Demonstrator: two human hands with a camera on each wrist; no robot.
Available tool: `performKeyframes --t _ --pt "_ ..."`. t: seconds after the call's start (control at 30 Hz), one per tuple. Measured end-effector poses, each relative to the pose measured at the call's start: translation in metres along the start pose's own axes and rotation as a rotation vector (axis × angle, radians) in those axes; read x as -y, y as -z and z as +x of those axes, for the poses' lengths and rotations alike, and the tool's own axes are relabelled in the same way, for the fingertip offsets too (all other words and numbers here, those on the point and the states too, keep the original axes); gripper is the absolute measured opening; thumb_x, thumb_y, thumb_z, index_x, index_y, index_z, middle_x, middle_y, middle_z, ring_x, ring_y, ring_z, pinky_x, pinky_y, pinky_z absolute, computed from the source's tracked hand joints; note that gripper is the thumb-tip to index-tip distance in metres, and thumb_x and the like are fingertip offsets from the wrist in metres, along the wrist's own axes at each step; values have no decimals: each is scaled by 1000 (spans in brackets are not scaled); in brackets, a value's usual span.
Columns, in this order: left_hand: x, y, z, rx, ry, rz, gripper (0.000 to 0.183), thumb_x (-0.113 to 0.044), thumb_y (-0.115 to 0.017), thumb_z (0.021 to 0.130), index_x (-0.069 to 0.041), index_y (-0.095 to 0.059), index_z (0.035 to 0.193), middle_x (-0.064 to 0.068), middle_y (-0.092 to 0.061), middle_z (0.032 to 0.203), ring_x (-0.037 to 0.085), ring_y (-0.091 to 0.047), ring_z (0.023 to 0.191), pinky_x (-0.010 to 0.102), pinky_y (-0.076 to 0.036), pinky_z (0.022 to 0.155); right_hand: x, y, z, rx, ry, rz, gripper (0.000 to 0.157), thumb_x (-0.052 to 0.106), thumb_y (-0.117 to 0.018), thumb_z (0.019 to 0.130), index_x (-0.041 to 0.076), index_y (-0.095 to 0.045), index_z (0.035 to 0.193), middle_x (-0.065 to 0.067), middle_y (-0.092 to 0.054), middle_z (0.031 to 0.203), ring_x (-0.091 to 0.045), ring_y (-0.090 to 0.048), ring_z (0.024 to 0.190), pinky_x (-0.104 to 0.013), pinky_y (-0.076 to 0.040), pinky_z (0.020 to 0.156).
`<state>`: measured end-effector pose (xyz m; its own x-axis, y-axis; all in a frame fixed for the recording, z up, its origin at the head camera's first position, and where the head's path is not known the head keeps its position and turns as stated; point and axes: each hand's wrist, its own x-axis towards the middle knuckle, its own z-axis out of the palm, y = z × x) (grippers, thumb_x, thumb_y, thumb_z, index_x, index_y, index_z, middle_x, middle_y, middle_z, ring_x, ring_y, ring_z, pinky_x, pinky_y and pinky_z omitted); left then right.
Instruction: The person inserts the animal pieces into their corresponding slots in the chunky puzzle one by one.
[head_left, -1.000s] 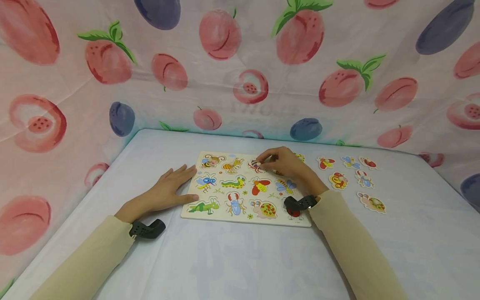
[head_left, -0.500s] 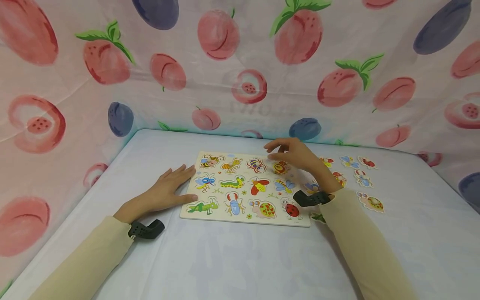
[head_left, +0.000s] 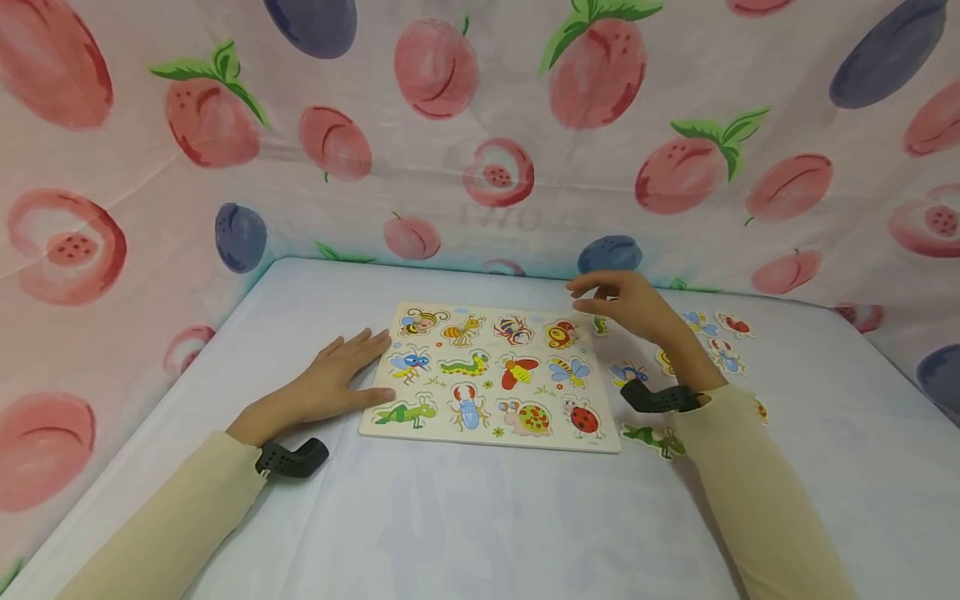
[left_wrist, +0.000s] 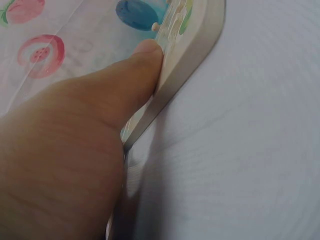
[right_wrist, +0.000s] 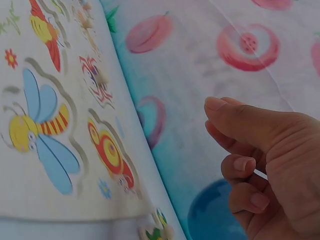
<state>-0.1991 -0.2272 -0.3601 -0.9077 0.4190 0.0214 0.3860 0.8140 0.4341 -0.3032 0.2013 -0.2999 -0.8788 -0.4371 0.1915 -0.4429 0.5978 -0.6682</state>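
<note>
A wooden insect puzzle board [head_left: 555, 437] lies on the white-covered table. My left hand [head_left: 322, 383] rests at its left edge, fingers straight; in the left wrist view the thumb [left_wrist: 142, 65] lies on the board's face. My right hand [head_left: 630, 304] is raised beyond the board's far right corner, holding nothing, its fingers bent loosely and thumb apart in the head view. A spider piece [head_left: 513, 331] with a knob sits in the board's top row. Just below the right fingertips in the head view is a caterpillar piece [head_left: 599, 325], partly hidden.
Loose pieces lie right of the board: a mosquito [head_left: 628, 372], a grasshopper [head_left: 654, 440], a dragonfly [head_left: 699, 322], a ladybug [head_left: 735, 324] and a stag beetle [head_left: 727, 357]. The right arm hides others. A fruit-print cloth [head_left: 420, 183] stands behind the table.
My right hand has let go of the spider piece, which stays in the board, and has lifted and moved right, past the board's edge. The left hand has kept its place.
</note>
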Motion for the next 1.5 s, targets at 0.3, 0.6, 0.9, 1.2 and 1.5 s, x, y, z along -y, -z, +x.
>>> performKeyframes --t 0.3,0.6,0.9,1.2,1.5 --pt "0 0 0 2 -1 -8 92 -58 -62 85 -4 -26 151 11 -22 156 31 -8 145 51 1 115 -18 26 -13 -80 -70 -49 29 33 -70 89 18 -70 114 -1 -65 106 -27 -55 84 -32 -48 55" --pt "1 0 0 -2 -11 1 91 -57 -62 86 -4 -27 150 12 -23 156 31 -9 145 51 0 114 -33 46 -38 -95 -158 -86 35 38 -69 89 16 -69 116 -4 -64 112 -21 -54 92 -34 -50 74" --pt "1 0 0 -1 -13 0 91 -57 -61 86 -3 -27 150 12 -23 156 32 -9 145 51 0 114 -55 55 -57 -101 -198 -155 37 37 -69 88 14 -68 116 -3 -65 111 -22 -55 93 -35 -45 79" --pt "0 -1 4 4 -21 7 91 -57 -62 86 -3 -26 150 12 -22 156 32 -8 145 51 0 114 -73 65 -82 -71 -249 -141 40 41 -67 89 14 -68 118 -5 -65 118 -22 -57 99 -28 -48 79" --pt "2 -1 2 1 -14 1 91 -57 -61 86 -3 -26 150 13 -21 156 33 -8 144 53 -1 114 -89 65 -91 -30 -289 -67 42 40 -70 86 13 -68 118 -7 -65 114 -24 -57 96 -29 -50 77"
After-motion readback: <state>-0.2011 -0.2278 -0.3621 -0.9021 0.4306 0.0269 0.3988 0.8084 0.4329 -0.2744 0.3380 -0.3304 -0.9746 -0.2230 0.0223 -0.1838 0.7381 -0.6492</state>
